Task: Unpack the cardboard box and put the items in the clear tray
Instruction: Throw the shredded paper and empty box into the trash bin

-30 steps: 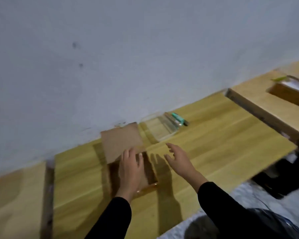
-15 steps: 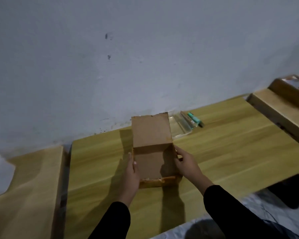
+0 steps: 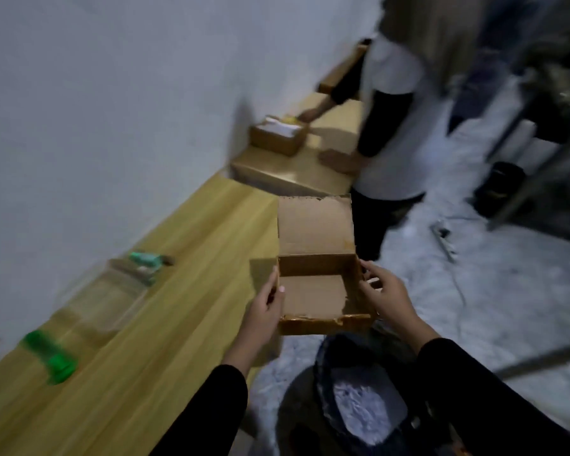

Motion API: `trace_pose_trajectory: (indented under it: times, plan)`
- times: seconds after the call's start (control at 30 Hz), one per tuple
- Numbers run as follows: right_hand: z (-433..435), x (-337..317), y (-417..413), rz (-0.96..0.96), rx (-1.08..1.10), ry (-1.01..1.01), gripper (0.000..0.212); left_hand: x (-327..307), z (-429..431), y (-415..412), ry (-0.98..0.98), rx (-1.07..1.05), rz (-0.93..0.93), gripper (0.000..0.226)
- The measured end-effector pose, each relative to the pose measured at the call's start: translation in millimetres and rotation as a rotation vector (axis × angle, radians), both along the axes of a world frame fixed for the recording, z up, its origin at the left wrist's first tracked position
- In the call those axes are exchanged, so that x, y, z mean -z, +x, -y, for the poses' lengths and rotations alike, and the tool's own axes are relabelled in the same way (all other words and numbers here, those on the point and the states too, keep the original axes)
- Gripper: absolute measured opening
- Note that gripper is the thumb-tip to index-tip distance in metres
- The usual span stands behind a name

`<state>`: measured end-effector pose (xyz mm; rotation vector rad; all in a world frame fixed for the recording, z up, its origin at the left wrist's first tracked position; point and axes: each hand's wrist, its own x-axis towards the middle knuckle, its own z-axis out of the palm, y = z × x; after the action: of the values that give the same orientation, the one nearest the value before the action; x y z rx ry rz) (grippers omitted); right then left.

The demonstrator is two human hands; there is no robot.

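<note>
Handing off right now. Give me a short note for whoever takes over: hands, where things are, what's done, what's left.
Left hand grips the left wall of the cardboard box; right hand holds its right wall.
The box is open, flap up, held off the edge of the table above a dark bin. Nothing shows inside it.
Clear tray sits on the table by the wall, too blurred to read its contents. A teal-capped item lies at its far end and a green object nearer.
Done: box looks unpacked.
Left: check that both green items are in the tray.
</note>
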<state>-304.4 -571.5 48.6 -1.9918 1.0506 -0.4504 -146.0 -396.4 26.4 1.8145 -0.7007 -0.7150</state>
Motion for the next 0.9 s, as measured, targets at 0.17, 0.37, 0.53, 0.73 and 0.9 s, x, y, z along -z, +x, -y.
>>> trace_pose_trajectory:
  times: [0.17, 0.37, 0.53, 0.73, 0.9]
  plan:
    - [25, 25, -106, -0.067, 0.266, 0.072, 0.042, 34, 80, -71, 0.044, 0.290, -0.045, 0.048]
    - [13, 86, -179, -0.217, 0.392, 0.151, 0.048, 101, 115, -128, 0.189, 0.451, -0.039, 0.047]
    - [-14, 143, -195, -0.396, 0.355, 0.447, 0.067, 149, 110, -145, 0.439, 0.685, -0.065, 0.055]
    - [-33, 151, -181, -0.422, 0.328, 0.426, 0.065, 149, 103, -134, 0.455, 0.715, 0.018, 0.053]
    - [-27, 114, -138, -0.364, 0.261, 0.364, 0.063, 119, 96, -102, 0.384, 0.644, 0.149, 0.052]
